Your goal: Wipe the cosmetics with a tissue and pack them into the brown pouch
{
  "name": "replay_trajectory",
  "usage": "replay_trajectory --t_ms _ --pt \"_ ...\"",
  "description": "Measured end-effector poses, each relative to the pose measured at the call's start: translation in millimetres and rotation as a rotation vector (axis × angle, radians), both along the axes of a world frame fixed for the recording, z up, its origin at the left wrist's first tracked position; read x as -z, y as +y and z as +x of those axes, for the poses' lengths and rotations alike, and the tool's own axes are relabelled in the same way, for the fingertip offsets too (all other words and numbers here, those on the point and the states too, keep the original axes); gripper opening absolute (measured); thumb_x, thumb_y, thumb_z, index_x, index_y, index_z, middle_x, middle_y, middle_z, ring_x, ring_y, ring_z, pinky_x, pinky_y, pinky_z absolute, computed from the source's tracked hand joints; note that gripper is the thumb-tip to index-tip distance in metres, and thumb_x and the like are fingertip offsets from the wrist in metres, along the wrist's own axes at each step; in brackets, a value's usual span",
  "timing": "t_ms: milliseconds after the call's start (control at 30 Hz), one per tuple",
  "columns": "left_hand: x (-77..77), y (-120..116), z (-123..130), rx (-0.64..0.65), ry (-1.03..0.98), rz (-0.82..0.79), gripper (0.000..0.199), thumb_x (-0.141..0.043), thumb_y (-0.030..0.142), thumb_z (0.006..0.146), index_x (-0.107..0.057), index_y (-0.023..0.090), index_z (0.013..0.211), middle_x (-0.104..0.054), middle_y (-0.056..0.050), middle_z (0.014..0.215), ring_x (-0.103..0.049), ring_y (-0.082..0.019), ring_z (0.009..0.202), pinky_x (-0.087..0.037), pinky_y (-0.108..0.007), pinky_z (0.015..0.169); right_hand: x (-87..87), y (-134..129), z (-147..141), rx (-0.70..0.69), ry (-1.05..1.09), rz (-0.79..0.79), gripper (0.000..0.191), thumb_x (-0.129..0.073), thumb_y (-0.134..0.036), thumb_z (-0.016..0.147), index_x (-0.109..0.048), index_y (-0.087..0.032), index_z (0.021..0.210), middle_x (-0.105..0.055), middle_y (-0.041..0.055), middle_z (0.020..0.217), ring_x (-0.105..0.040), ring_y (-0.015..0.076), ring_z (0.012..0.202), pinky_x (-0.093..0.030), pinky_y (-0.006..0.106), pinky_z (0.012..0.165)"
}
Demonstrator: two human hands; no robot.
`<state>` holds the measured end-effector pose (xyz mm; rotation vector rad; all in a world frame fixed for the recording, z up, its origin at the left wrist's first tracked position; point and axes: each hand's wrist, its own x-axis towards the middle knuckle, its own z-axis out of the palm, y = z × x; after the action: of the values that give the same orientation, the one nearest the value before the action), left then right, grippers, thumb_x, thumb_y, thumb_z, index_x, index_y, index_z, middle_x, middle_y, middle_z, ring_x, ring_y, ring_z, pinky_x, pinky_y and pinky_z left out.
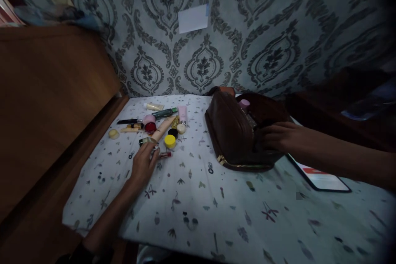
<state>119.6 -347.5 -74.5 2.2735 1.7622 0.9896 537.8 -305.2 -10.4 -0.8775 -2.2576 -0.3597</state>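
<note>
My left hand (144,166) rests among small cosmetics on the cloth, its fingers curled down over a small dark-capped bottle (147,141). Just beside the thumb lies a red-ended tube (165,154). Whatever sits between these fingers is mostly hidden. My right hand (278,135) grips the side of a brown toiletry bag (230,128) at its open mouth, with the fingertips partly lost in shadow. Inside the opening a pink cap (244,103) shows. Near the left hand are a yellow-lidded jar (170,141), a black lid (173,133) and a red jar (150,128).
A pink tube (182,114), a green tube (165,112), a cream tube (154,107) and a black pencil-like item (129,121) lie farther back. The phone (324,179) is under my right forearm. A wooden cabinet (55,86) borders the patterned cloth (198,206) on the left.
</note>
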Motion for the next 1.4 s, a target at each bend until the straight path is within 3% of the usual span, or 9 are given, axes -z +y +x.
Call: replay_trajectory --t_ms 167,333,533,667,767,900,1067,1267,1400 --pt "-10.6 15 17 0.011 0.146 0.003 0.026 -0.044 0.033 0.097 -0.058 0.021 0.116 -0.064 -0.009 0.114 -0.064 -0.023 0.098 -0.051 -0.033 0.08 -22.0 -28 -18 0.029 0.012 0.012 0.02 -0.052 -0.013 0.086 -0.068 -0.023 0.093 -0.071 0.0067 0.093 -0.067 0.019 0.09 -0.055 0.032 0.076" --pt "-19.7 34 42 -0.032 0.358 -0.181 0.04 -0.044 0.037 0.097 -0.052 0.015 0.13 -0.061 -0.015 0.125 -0.061 -0.03 0.112 -0.051 -0.04 0.088 -40.9 -69 -18 0.062 0.006 0.021 0.028 -0.046 -0.003 0.086 -0.065 -0.021 0.095 -0.071 0.0063 0.089 -0.066 0.0168 0.082 -0.054 0.029 0.072" --pt "-16.2 40 50 -0.066 0.454 -0.224 0.044 -0.043 0.042 0.096 -0.053 0.016 0.13 -0.064 -0.017 0.125 -0.063 -0.034 0.108 -0.053 -0.043 0.083 25.8 -102 -66 -0.108 -0.037 -0.137 0.028 -0.041 0.001 0.083 -0.063 -0.017 0.085 -0.068 0.0063 0.079 -0.059 0.0168 0.071 -0.049 0.028 0.062" --pt "-18.6 38 45 -0.043 0.359 -0.101 0.044 -0.048 0.044 0.092 -0.056 0.017 0.126 -0.065 -0.016 0.124 -0.061 -0.034 0.115 -0.053 -0.045 0.087 60.1 -100 -99 -0.105 0.108 -0.426 0.031 -0.046 -0.002 0.084 -0.063 -0.015 0.106 -0.068 0.0083 0.093 -0.064 0.0179 0.085 -0.053 0.028 0.074" --pt "-17.6 26 42 0.124 0.226 -0.008 0.045 -0.053 0.049 0.088 -0.059 0.02 0.123 -0.066 -0.013 0.125 -0.063 -0.032 0.115 -0.053 -0.042 0.09 67.3 -93 -125 -0.082 0.296 -0.618 0.042 -0.051 -0.009 0.086 -0.055 -0.017 0.127 -0.064 0.0085 0.104 -0.064 0.016 0.083 -0.053 0.028 0.079" --pt "0.2 -1 44 0.423 0.067 -0.136 0.04 -0.056 0.049 0.088 -0.057 0.026 0.121 -0.068 -0.006 0.123 -0.066 -0.026 0.11 -0.053 -0.037 0.092 71.1 -82 -156 -0.058 0.358 -0.837 0.071 -0.066 -0.02 0.079 -0.04 -0.017 0.144 -0.057 0.0106 0.118 -0.064 0.0176 0.088 -0.054 0.033 0.085" --pt "21.7 -25 41 0.338 -0.105 -0.231 0.05 -0.057 0.048 0.088 -0.042 0.024 0.13 -0.062 -0.009 0.123 -0.064 -0.028 0.111 -0.053 -0.043 0.091 84.6 -71 -176 -0.073 0.3 -0.932 0.077 -0.074 -0.027 0.073 -0.044 -0.018 0.142 -0.061 0.0129 0.126 -0.059 0.0271 0.115 -0.049 0.04 0.095" --pt "20.1 -41 30 0.386 -0.145 -0.224 0.044 -0.052 0.039 0.093 -0.035 0.02 0.13 -0.048 -0.016 0.134 -0.048 -0.028 0.13 -0.044 -0.044 0.104 104.0 -65 -178 -0.059 0.461 -0.92 0.065 -0.077 -0.03 0.072 -0.056 -0.019 0.133 -0.067 0.01 0.116 -0.064 0.0234 0.099 -0.05 0.035 0.086" --pt "22.5 -46 27 0.407 -0.032 -0.153 0.018 -0.046 0.027 0.096 -0.048 0.02 0.112 -0.056 -0.01 0.113 -0.058 -0.023 0.108 -0.05 -0.036 0.091 106.6 -63 -178 -0.1 0.443 -0.93 0.055 -0.081 -0.027 0.07 -0.064 -0.016 0.121 -0.068 0.0079 0.105 -0.063 0.0211 0.091 -0.048 0.032 0.081"
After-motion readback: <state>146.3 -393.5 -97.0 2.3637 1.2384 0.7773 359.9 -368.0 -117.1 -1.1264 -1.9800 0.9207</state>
